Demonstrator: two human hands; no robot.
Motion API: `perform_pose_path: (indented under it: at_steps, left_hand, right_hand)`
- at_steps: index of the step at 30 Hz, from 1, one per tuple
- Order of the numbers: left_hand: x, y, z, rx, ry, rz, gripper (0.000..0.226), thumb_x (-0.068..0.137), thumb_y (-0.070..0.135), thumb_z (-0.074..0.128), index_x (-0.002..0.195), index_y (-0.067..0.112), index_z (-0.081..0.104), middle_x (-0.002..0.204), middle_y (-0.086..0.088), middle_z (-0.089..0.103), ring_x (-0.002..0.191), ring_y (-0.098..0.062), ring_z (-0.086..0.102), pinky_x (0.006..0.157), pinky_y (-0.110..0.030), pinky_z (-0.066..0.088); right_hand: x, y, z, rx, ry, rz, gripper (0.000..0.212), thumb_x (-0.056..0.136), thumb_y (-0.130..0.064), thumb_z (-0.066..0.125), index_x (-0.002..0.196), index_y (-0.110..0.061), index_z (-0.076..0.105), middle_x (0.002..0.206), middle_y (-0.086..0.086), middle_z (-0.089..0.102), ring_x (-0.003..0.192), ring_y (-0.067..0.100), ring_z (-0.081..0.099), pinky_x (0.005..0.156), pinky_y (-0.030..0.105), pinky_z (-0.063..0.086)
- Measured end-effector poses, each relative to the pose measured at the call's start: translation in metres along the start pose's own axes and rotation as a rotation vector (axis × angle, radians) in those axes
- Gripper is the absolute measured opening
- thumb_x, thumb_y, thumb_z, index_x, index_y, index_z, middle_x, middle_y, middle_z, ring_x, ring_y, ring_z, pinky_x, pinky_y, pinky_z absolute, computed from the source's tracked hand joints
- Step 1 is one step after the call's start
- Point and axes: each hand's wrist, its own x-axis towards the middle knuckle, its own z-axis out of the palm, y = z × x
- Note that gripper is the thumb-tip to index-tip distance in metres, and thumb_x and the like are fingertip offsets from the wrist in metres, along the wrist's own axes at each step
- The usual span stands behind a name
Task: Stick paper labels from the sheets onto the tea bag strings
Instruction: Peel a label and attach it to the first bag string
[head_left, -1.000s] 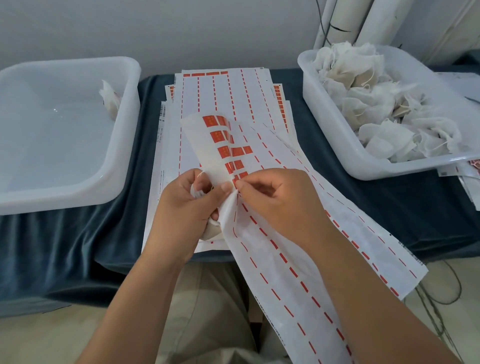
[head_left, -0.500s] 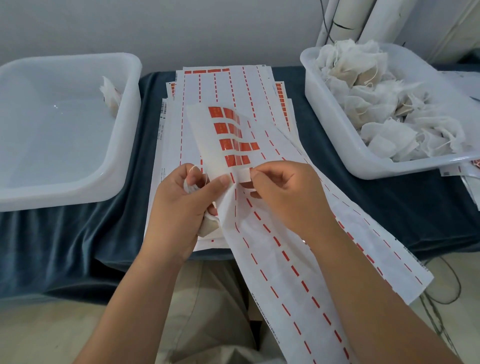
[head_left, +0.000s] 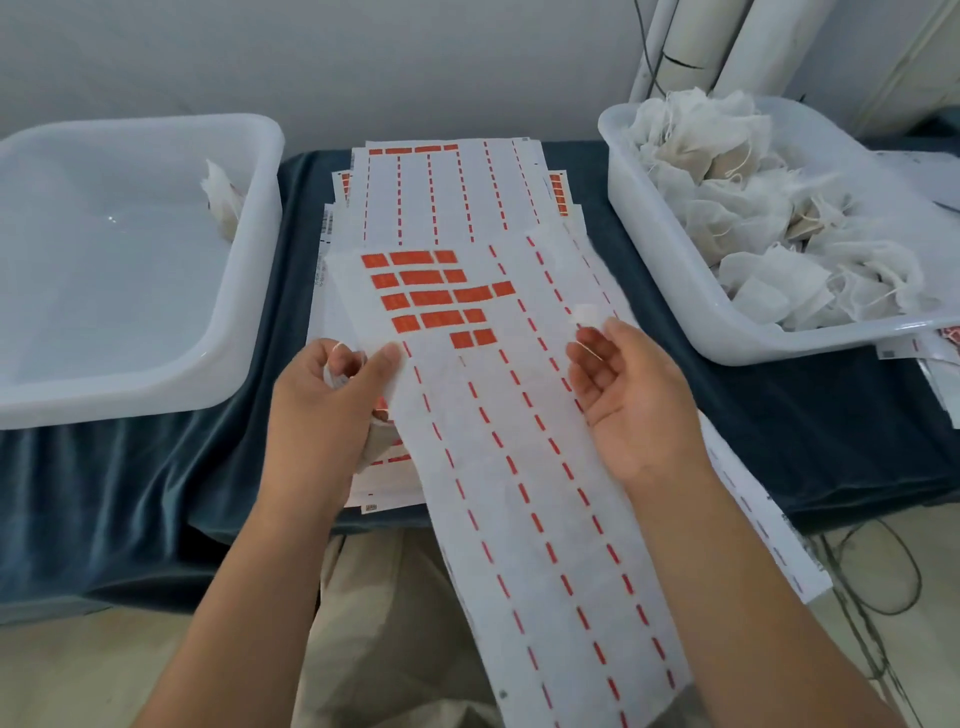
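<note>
A long white label sheet (head_left: 519, 467) with a cluster of orange labels (head_left: 431, 296) lies slanted from the table over my lap. My left hand (head_left: 327, 415) pinches its left edge under the thumb. The same hand holds a tea bag (head_left: 379, 449) under the palm, with its thin string (head_left: 338, 345) looped over a finger. To the right of the sheet, my right hand (head_left: 634, 410) is turned palm up. It holds one peeled paper label (head_left: 587, 315), white side showing, at the fingertips.
Under the sheet is a stack of more label sheets (head_left: 441, 197) on a dark blue cloth (head_left: 156, 478). A white tub (head_left: 249, 291) at the left holds one tea bag (head_left: 221, 200). At the right a second tub (head_left: 670, 291) is heaped with tea bags (head_left: 753, 182). Cables hang at the lower right.
My right hand has pulled a label off the sheet and moved right, away from my left hand. The curled sheet has flattened out.
</note>
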Motion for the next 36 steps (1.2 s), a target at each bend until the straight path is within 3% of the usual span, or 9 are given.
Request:
perform_pose_path:
  at_steps: [2, 5, 9, 12, 16, 19, 26, 30, 36]
  left_hand:
    - [0.009, -0.001, -0.003, 0.144, 0.077, -0.042, 0.043, 0.101, 0.056, 0.058, 0.094, 0.014, 0.053, 0.086, 0.011, 0.078, 0.077, -0.01, 0.079, 0.056, -0.031, 0.061]
    - [0.014, 0.0, -0.01, 0.202, 0.123, 0.0, 0.032, 0.102, 0.042, 0.044, 0.078, 0.023, 0.052, 0.068, 0.006, 0.061, 0.065, -0.013, 0.061, 0.055, -0.03, 0.046]
    - [0.001, 0.013, -0.004, 0.165, 0.012, 0.143, 0.04, 0.104, 0.047, 0.05, 0.076, 0.019, 0.058, 0.069, 0.001, 0.057, 0.062, -0.009, 0.053, 0.063, -0.031, 0.049]
    - [-0.015, 0.026, 0.006, 0.12, -0.094, 0.199, 0.036, 0.105, 0.048, 0.057, 0.08, 0.025, 0.069, 0.074, 0.0, 0.064, 0.065, -0.01, 0.06, 0.06, -0.023, 0.054]
    - [-0.031, 0.037, 0.023, 0.071, -0.15, 0.255, 0.023, 0.105, 0.036, 0.063, 0.087, 0.035, 0.078, 0.113, 0.015, 0.075, 0.106, -0.003, 0.071, 0.079, -0.024, 0.06]
    - [-0.037, 0.037, 0.031, 0.195, -0.12, 0.352, 0.028, 0.107, 0.031, 0.06, 0.085, 0.038, 0.075, 0.117, 0.018, 0.068, 0.119, -0.002, 0.064, 0.098, -0.033, 0.054]
    - [-0.034, 0.031, 0.036, 0.121, -0.163, 0.299, 0.037, 0.112, 0.027, 0.052, 0.085, 0.04, 0.074, 0.081, 0.009, 0.07, 0.082, -0.014, 0.07, 0.073, -0.026, 0.062]
    - [-0.035, 0.024, 0.042, 0.093, -0.145, 0.266, 0.027, 0.11, 0.032, 0.055, 0.099, 0.037, 0.079, 0.064, 0.017, 0.057, 0.054, -0.007, 0.048, 0.053, -0.021, 0.047]
    - [-0.04, 0.021, 0.047, 0.11, -0.143, 0.275, 0.021, 0.107, 0.034, 0.061, 0.107, 0.043, 0.079, 0.069, 0.02, 0.068, 0.054, -0.002, 0.058, 0.053, -0.012, 0.045]
  right_hand:
    - [0.002, 0.0, -0.008, 0.005, 0.036, 0.006, 0.032, 0.094, -0.032, 0.074, 0.119, -0.013, 0.072, 0.109, 0.011, 0.078, 0.097, 0.022, 0.078, 0.077, 0.031, 0.061]
    - [-0.001, 0.003, -0.011, -0.005, 0.013, 0.023, 0.035, 0.094, -0.033, 0.074, 0.121, -0.012, 0.071, 0.111, 0.012, 0.078, 0.099, 0.025, 0.077, 0.078, 0.031, 0.061]
    - [-0.015, 0.007, 0.0, -0.04, -0.022, 0.042, 0.022, 0.095, -0.034, 0.071, 0.109, -0.018, 0.075, 0.108, 0.009, 0.078, 0.096, 0.022, 0.078, 0.076, 0.029, 0.06]
    - [-0.028, 0.013, 0.011, -0.33, -0.072, -0.08, 0.011, 0.096, -0.043, 0.067, 0.095, -0.037, 0.076, 0.101, -0.003, 0.08, 0.094, 0.016, 0.078, 0.075, 0.025, 0.062]
    - [-0.038, 0.029, 0.02, -0.71, -0.202, -0.149, 0.016, 0.101, -0.044, 0.063, 0.089, -0.041, 0.073, 0.091, -0.023, 0.076, 0.086, 0.001, 0.075, 0.069, 0.011, 0.057]
    - [-0.039, 0.043, 0.022, -0.858, -0.264, -0.168, 0.012, 0.101, -0.045, 0.062, 0.092, -0.042, 0.07, 0.092, -0.03, 0.072, 0.091, -0.005, 0.071, 0.072, 0.009, 0.056]
    - [-0.036, 0.045, 0.019, -0.574, -0.09, -0.209, 0.013, 0.101, -0.046, 0.062, 0.099, -0.039, 0.073, 0.097, -0.021, 0.077, 0.096, 0.003, 0.074, 0.085, 0.024, 0.06]
    - [-0.035, 0.043, 0.021, -0.619, -0.15, -0.144, 0.015, 0.1, -0.045, 0.063, 0.096, -0.037, 0.074, 0.092, -0.02, 0.078, 0.091, 0.002, 0.075, 0.083, 0.023, 0.061]
    - [-0.04, 0.052, 0.027, -0.725, -0.248, -0.129, 0.014, 0.103, -0.039, 0.061, 0.098, -0.041, 0.074, 0.091, -0.025, 0.076, 0.091, -0.003, 0.073, 0.084, 0.019, 0.059]
